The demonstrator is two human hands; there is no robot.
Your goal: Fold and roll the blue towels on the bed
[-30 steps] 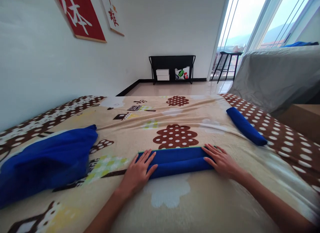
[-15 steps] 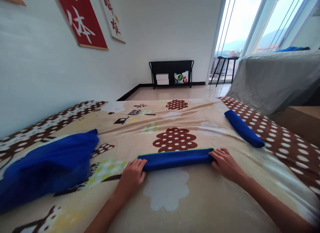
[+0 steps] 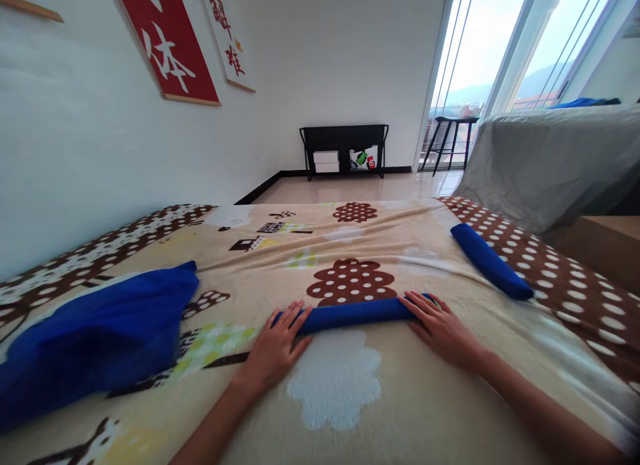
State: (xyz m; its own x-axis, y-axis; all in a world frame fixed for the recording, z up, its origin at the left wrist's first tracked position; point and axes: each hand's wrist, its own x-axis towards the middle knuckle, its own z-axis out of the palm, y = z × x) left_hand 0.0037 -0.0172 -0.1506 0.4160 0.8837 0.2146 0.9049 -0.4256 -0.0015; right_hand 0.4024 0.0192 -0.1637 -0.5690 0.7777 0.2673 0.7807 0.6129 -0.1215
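A narrow blue folded cloth lies crosswise on the patterned blanket, just below a brown dotted flower print. My left hand rests flat over its left end, fingers stretched out. Over the right end lies my right hand, its fingers also extended and pressing on the fabric. Both ends of the strip are partly hidden under the hands. To the left is a loose, rumpled blue cloth. Another blue folded strip lies at an angle on the right, touched by neither hand.
Beyond the blanket stands a low black rack holding white boxes and a bag. A stool is by the window. A grey-covered piece of furniture and a brown box are at the right.
The strip has become narrower, its upper flap now folded over. Both hands have gone from gripping its ends to lying flat on top, slightly further inward.
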